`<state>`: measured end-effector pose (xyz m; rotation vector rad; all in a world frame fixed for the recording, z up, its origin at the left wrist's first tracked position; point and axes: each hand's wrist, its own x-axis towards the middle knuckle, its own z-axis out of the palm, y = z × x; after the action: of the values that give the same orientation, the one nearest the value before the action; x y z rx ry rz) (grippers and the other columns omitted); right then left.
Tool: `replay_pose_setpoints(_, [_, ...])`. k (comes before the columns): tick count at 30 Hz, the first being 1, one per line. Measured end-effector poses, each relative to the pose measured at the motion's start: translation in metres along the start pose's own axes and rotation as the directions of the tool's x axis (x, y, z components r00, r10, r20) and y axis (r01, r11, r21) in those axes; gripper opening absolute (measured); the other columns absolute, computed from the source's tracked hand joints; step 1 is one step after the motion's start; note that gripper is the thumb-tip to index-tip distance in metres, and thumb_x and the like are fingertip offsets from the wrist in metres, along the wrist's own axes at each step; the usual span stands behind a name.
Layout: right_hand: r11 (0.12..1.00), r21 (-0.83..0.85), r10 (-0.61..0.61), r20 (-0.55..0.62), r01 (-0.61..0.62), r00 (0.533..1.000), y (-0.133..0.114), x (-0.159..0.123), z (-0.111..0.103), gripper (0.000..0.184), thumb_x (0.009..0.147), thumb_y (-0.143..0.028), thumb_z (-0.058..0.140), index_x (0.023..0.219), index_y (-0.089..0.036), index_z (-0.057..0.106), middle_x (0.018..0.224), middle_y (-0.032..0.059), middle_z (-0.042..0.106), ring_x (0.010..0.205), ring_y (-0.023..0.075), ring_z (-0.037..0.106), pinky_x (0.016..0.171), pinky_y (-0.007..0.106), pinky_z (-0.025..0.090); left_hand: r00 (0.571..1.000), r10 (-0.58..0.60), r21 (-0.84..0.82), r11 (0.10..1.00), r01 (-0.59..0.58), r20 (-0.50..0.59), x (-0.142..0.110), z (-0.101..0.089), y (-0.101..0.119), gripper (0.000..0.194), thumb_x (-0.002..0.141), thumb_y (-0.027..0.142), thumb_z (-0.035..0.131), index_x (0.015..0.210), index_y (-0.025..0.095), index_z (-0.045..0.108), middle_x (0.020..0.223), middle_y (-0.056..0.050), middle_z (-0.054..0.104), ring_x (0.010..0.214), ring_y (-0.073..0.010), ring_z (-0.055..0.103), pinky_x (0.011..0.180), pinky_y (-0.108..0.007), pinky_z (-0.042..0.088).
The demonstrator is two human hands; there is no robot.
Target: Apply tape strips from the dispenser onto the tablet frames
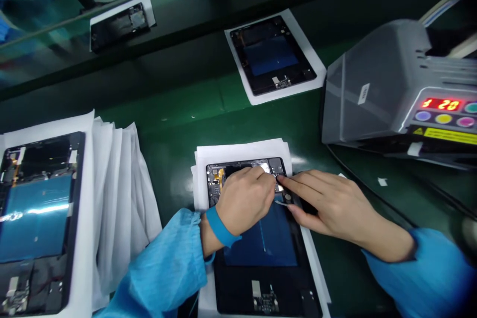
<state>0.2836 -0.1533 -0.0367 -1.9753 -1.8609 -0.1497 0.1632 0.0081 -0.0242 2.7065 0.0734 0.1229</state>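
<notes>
An opened tablet (261,238) lies on white sheets in front of me, its circuit board and blue battery exposed. My left hand (248,194) is closed over the upper part of the board, with a blue band on its wrist. Whatever its fingertips grip is hidden from view. From the right, my right hand (328,201) reaches in with stretched fingers, the index fingertip touching the tablet near the left fingers. Its thumb is apart from the fingers, beside a small pale strip (280,203) at the battery's upper right corner.
Another opened tablet (40,208) rests on a stack of white sheets (122,198) at left. Further back lie a tablet (270,54) on paper and a similar device (119,27). A grey tape dispenser-like machine (376,84) with a red display stands at right, near a white scrap (382,182).
</notes>
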Motion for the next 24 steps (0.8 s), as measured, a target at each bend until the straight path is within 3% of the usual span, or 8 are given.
replay_pose_setpoints(7, [0.959,-0.221,0.15,-0.148,-0.18,0.978,-0.0098,0.0084,0.0023,0.021,0.083,-0.019,0.061,0.104,-0.015,0.061,0.081,0.0003,0.069,0.058,0.01,0.059,0.054,0.025,0.041,1.0,0.006,-0.014,1.0,-0.006,0.003,-0.0002,0.0011,-0.0025,0.017,0.092,0.019,0.047,0.081,0.017,0.059,0.079,-0.002,0.06,0.074,-0.0175,0.059,0.07,-0.031,0.049])
replay_pose_setpoints(11, [0.944,-0.285,0.124,-0.165,-0.168,0.978,-0.0097,0.0106,0.0065,0.018,0.082,-0.016,0.063,0.1,-0.015,0.063,0.075,-0.0016,0.068,0.051,0.0084,0.055,0.051,0.026,0.037,1.0,0.005,-0.015,1.0,-0.005,-0.019,0.0008,0.0012,-0.0024,0.017,0.092,0.017,0.047,0.079,0.018,0.059,0.077,-0.002,0.06,0.071,-0.0171,0.058,0.068,-0.031,0.049])
replay_pose_setpoints(24, [0.945,-0.298,0.108,-0.116,-0.138,0.987,-0.0098,0.01,0.0038,0.01,0.086,-0.018,0.059,0.095,-0.017,0.064,0.08,-0.0012,0.07,0.053,0.0065,0.055,0.055,0.025,0.039,0.999,-0.013,-0.026,1.0,0.011,-0.053,0.0023,0.0017,-0.0019,0.017,0.091,0.017,0.049,0.077,0.018,0.06,0.075,-0.002,0.06,0.069,-0.0176,0.059,0.067,-0.031,0.05])
